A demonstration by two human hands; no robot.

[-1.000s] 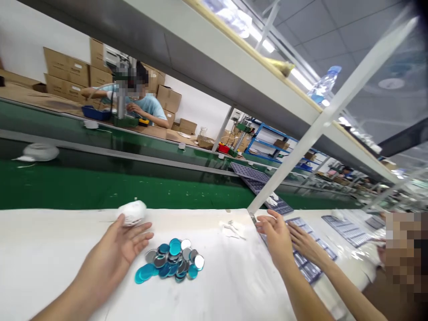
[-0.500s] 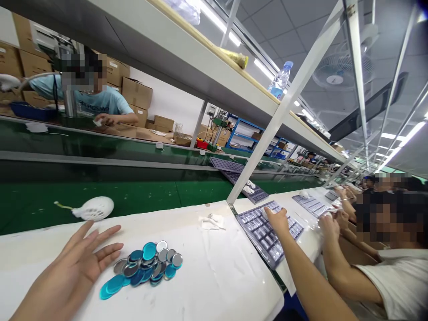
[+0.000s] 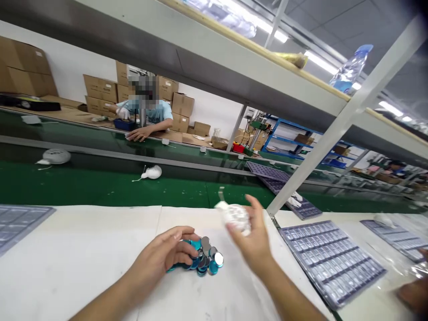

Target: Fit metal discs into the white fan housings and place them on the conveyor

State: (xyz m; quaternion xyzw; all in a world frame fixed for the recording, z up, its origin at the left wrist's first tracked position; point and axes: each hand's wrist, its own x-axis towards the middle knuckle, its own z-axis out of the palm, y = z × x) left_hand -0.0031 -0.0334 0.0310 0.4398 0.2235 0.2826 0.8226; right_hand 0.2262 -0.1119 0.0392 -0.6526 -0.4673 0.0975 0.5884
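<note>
Under the curled fingers of the left hand (image 3: 157, 252), a pile of teal and silver round mirrors (image 3: 203, 257) sits on a white-covered bench (image 3: 76, 249), grip uncertain. Beside them, the right hand's (image 3: 254, 238) partly closed fingers hold a crumpled white bundle (image 3: 236, 217). Right of those fingers lies a grey blister tray (image 3: 331, 263); beyond them runs a green conveyor belt (image 3: 100, 187).
</note>
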